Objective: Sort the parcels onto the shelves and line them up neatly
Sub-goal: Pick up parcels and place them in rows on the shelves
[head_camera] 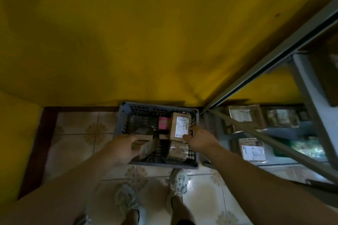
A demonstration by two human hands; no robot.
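Crate (161, 164) holding parcels (178, 150), left hand (122, 149) gripping brown parcel (146, 149), right hand (200, 139) pinching labelled box (180, 125)

Centre frame, the left hand (124, 149) hides part of the flat brown cardboard parcel (147, 149) it grips. The right hand (199, 139) covers a corner of the tall brown cardboard box (180, 126) it holds, whose label print is too small to read. The right edge cuts off the grey metal shelves (309, 97), where the parcels are blurred.
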